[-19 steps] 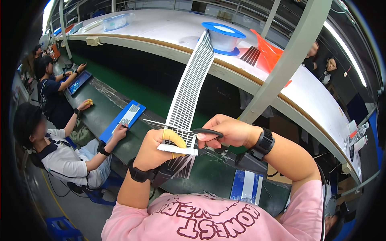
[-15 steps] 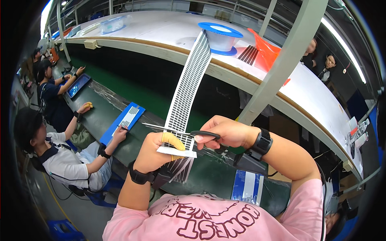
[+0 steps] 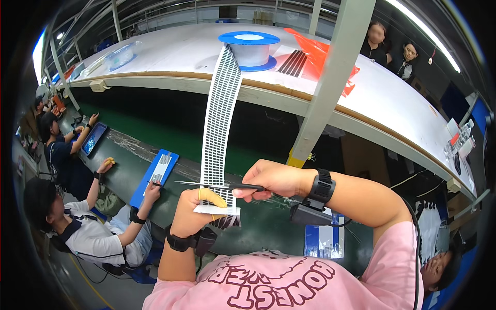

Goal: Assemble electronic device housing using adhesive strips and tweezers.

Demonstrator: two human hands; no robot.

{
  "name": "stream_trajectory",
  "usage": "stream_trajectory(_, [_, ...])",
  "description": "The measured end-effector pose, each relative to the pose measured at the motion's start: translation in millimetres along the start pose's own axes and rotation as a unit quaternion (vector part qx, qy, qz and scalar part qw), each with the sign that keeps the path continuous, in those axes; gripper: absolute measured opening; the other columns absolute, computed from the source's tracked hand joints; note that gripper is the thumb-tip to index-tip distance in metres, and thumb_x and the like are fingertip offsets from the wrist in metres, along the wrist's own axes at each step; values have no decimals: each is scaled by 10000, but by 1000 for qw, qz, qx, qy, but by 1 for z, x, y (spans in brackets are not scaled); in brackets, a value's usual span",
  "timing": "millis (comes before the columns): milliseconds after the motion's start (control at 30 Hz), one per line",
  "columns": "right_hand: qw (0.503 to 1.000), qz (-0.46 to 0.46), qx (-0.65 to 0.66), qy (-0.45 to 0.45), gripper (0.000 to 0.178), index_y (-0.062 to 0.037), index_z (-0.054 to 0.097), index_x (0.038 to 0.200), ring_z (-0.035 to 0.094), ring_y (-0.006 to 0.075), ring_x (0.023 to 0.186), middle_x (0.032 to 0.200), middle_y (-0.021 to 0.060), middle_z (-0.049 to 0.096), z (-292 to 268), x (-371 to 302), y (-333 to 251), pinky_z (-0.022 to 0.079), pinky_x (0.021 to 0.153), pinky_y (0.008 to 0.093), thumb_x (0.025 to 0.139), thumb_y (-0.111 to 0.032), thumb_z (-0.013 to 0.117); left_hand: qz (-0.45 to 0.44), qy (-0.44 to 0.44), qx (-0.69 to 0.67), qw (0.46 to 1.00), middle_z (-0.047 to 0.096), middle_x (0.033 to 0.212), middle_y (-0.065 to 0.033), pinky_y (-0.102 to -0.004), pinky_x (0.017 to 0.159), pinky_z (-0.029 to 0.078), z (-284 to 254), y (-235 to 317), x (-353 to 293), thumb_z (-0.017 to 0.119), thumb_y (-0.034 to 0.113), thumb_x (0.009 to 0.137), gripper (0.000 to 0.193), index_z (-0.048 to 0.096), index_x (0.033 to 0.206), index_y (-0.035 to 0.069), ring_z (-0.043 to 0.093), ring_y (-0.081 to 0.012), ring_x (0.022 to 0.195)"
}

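A long white strip with rows of small black rectangles hangs from a blue-flanged reel on the raised shelf. My left hand pinches its lower part, with a yellow finger cot on the thumb. A narrow white piece lies across the strip under that thumb. Scissors with black handles are gripped in my right hand. Their blades point left and lie across the strip just above my left thumb. Below my left hand, the strip's dark end curls.
Left along the dark green bench, a co-worker handles a blue board bearing a similar dotted sheet. A blue-and-white pack lies right of me. A slanted post, red plastic and bottles are along the shelf.
The view has shifted, so the reel and strip appear further left. The scissor blades, spread apart before, now look nearly together across the strip. My left hand keeps its pinch.
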State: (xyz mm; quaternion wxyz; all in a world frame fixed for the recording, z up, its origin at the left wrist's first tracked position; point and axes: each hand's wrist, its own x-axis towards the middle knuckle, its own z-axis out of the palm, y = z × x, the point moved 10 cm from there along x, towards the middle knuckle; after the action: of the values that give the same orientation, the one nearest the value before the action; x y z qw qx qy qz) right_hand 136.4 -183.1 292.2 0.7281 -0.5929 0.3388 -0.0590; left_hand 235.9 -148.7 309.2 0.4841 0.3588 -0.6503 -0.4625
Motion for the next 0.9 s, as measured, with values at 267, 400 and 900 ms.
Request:
stream_trajectory(267, [998, -12, -57, -21, 330, -23, 600, 630, 383, 44, 442, 472, -35, 439, 6, -3, -9, 260, 425, 193, 743, -325, 668, 23, -44, 77, 996, 633, 699, -62, -222, 598, 463, 3, 11, -2, 690, -40, 587, 159, 627, 714, 34, 604, -129, 637])
stream_trajectory(400, [997, -59, 2, 43, 317, -3, 619, 741, 419, 59, 502, 544, -5, 490, -23, -34, -2, 316, 479, 203, 771, -317, 640, 107, 21, 75, 991, 625, 630, -69, -236, 582, 470, -47, 71, 4, 741, 39, 538, 157, 610, 626, 36, 604, -146, 579])
stream_trajectory(900, [974, -103, 87, 182, 220, 5, 614, 814, 471, 57, 560, 688, 18, 577, -58, -137, 47, 364, 514, 189, 769, -208, 647, -50, -9, 97, 994, 621, 891, -108, -272, 672, 499, -111, 54, 274, 650, -47, 680, 396, 504, 1048, -47, 611, -156, 769])
